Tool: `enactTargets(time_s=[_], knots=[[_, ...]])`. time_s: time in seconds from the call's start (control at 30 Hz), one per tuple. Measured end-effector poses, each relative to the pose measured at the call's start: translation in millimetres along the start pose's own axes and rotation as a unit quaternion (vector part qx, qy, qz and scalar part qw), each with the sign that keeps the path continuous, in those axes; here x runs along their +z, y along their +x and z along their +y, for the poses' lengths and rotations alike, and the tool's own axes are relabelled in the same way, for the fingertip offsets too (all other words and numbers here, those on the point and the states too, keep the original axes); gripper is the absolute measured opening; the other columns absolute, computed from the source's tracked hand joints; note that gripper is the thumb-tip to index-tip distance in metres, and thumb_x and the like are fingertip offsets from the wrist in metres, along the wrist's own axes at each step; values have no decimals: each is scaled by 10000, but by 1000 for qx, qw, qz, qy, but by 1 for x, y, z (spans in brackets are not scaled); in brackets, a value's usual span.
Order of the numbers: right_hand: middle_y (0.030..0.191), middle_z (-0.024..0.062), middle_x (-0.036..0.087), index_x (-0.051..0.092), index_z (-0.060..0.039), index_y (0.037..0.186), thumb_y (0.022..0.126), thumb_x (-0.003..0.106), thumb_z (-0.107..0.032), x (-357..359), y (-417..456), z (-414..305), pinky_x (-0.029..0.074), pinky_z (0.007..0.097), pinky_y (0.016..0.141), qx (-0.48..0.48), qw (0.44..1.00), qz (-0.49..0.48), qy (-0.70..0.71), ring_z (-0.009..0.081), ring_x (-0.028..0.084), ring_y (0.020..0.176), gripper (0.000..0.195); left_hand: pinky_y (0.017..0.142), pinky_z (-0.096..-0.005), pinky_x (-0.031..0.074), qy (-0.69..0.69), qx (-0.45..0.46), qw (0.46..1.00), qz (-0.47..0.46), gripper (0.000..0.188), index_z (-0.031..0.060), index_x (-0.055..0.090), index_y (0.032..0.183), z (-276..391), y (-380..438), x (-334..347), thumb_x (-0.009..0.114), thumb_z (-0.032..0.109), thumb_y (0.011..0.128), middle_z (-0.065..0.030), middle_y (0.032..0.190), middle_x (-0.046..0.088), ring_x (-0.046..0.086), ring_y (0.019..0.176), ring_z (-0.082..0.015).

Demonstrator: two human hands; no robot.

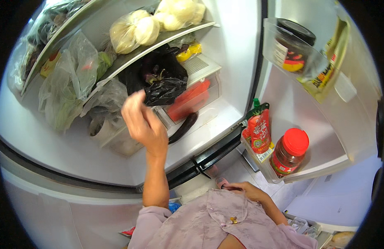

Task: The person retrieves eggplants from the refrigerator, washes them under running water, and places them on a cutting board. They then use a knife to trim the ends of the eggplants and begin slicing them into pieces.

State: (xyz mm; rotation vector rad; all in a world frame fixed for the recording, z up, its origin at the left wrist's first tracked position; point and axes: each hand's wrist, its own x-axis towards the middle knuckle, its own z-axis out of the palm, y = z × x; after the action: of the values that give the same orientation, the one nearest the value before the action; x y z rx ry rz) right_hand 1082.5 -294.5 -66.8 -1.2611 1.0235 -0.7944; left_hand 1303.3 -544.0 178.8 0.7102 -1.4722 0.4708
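My left hand [145,121] reaches into an opened refrigerator, slightly blurred, its fingers bent. The fingertips are at the edge of a black plastic bag [167,90]; whether they grip it cannot be told. Dark purple eggplants with a green stem [154,77] show in the bag's mouth. Below, a long dark eggplant [184,127] lies on the refrigerator floor in front of a clear drawer [215,88] with a red bag [190,101] inside. My right hand [254,191] is low by my waist, fingers bent; a dark strip shows at them, and whether it is held is unclear.
Above, a shelf [167,39] carries bagged pale round items [146,29]. Clear bags of greens [67,84] hang over its left part. The open door at right holds a dark-lidded jar [293,46], a red spouted pouch [259,129] and a red-lidded jar [290,152].
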Motion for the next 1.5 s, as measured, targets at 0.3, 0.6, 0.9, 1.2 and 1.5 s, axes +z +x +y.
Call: enactTargets(time_s=[0.3,0.6,0.9,1.2,1.5], knots=[[1109,93,667,634,8,1198,959,478,41,4,159,-242,489,275,863,-408,861,298,47,138,610,933,287,966,-493,426,169,-139,898,-382,659,-18,562,1251,-28,8,31,847,273,732,-224,1216,599,543,1160,-397],[1059,204,702,611,58,1104,943,493,-26,-36,299,-260,547,434,827,-343,895,267,-100,358,694,929,216,1016,-507,371,197,3,903,-381,367,-17,654,1101,-39,-5,3,764,106,772,-158,1194,602,503,1185,-402],[907,113,697,688,-67,907,893,676,-220,-37,313,-275,440,468,791,-352,768,346,-409,329,634,893,154,922,-467,394,154,-75,921,-350,183,10,701,966,-49,1,-12,686,180,899,-127,1016,676,556,1068,-337],[750,104,708,642,-14,997,986,584,-236,-76,318,-292,501,368,693,-314,873,363,-83,229,659,677,229,737,-475,478,198,-203,898,-335,180,17,718,928,-78,11,11,677,192,912,-235,832,675,623,860,-402],[753,98,693,632,-9,1158,994,522,-202,-84,306,-250,507,346,721,-316,891,309,-98,194,662,721,276,746,-446,486,229,15,911,-342,144,27,738,957,-102,19,42,691,39,821,-169,859,624,594,877,-337]])
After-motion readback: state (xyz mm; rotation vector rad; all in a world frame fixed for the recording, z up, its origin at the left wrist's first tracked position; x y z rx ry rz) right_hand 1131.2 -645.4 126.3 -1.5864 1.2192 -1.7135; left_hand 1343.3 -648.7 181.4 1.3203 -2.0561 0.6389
